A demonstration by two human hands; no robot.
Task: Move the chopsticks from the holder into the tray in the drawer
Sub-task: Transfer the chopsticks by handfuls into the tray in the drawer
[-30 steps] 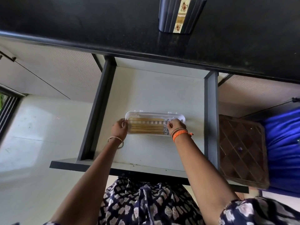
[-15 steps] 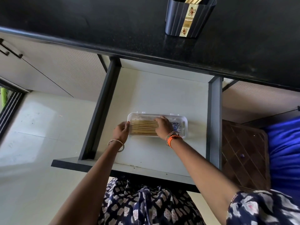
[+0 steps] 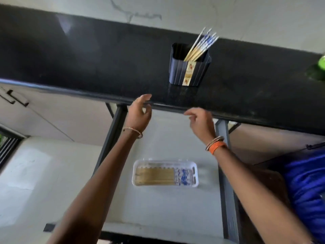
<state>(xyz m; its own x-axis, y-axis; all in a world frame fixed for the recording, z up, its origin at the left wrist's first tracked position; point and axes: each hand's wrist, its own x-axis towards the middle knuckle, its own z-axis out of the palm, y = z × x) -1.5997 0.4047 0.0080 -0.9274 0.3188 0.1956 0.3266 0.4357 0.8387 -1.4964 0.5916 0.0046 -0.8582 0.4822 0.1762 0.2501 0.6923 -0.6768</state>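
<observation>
Both hands are raised near the front edge of the black desk (image 3: 88,55), above the open drawer (image 3: 158,199). The left hand (image 3: 139,113) is loosely open, fingers gently curled and spread, gripping nothing; its fingertips overlap the desk edge in this view, though contact cannot be confirmed. The right hand (image 3: 202,122) is likewise half open, fingers relaxed and pointing left, empty, just below the desk edge. On the desk beyond them stands the dark holder (image 3: 189,71), with several chopsticks (image 3: 200,44) leaning out of it toward the upper right. Down in the drawer lies the clear tray (image 3: 165,162), with more chopsticks laid flat inside it side by side, wooden ends to the left and blue-patterned ends to the right.
</observation>
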